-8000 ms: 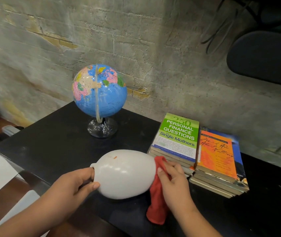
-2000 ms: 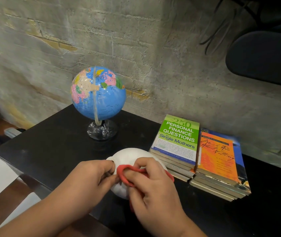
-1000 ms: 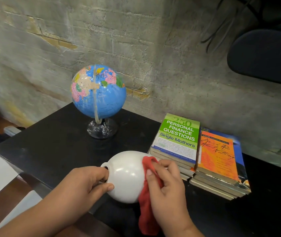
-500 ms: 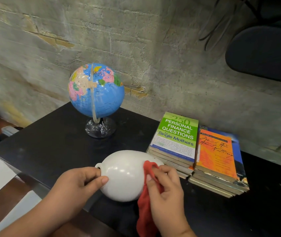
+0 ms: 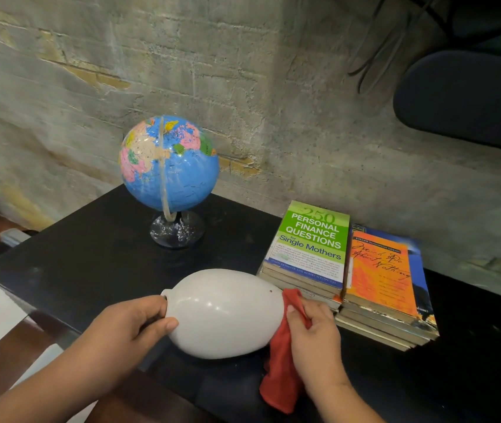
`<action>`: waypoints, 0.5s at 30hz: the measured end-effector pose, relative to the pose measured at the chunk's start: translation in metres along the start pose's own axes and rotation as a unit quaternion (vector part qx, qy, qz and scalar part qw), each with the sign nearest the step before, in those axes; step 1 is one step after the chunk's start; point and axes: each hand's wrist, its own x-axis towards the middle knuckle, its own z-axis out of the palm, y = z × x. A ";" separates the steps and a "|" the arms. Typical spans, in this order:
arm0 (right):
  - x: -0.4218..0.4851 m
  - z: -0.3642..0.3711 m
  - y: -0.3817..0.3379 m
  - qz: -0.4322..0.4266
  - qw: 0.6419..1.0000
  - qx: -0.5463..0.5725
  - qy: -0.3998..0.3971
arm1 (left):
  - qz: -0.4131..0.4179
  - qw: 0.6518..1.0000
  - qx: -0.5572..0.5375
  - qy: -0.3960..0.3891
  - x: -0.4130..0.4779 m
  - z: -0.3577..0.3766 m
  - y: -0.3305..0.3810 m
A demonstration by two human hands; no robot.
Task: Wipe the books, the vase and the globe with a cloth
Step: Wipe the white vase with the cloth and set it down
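Head view: your left hand [image 5: 133, 328] grips the neck of one white vase [image 5: 224, 312], turned on its side at the front of the black worktop [image 5: 90, 257]. Your right hand [image 5: 313, 334] presses one red cloth [image 5: 279, 383] against its bottom. One globe [image 5: 169, 163] stands behind. Two piles of books [image 5: 313, 239] lie just right.

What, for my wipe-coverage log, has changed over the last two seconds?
The right hand slid the red cloth from the neck of the vase along its body to the base end. The left hand kept gripping the neck; globe and books stayed put.
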 end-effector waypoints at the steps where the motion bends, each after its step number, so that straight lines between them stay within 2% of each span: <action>1: 0.004 -0.001 0.001 0.011 1.000 -0.012 0.000 | 0.001 1.000 0.001 -0.002 0.000 0.000 -0.001; 7: 0.000 -0.003 -0.008 -0.037 0.998 -0.034 -0.043 | -0.028 0.999 0.019 -0.028 -0.003 -0.001 -0.007; 12: 0.009 -0.006 -0.010 -0.025 0.997 -0.063 -0.042 | -0.010 1.000 0.016 -0.013 -0.003 0.000 -0.003; 15: 0.002 -0.003 -0.018 -0.040 0.996 -0.021 -0.079 | -0.006 1.000 0.025 -0.015 -0.005 0.000 -0.002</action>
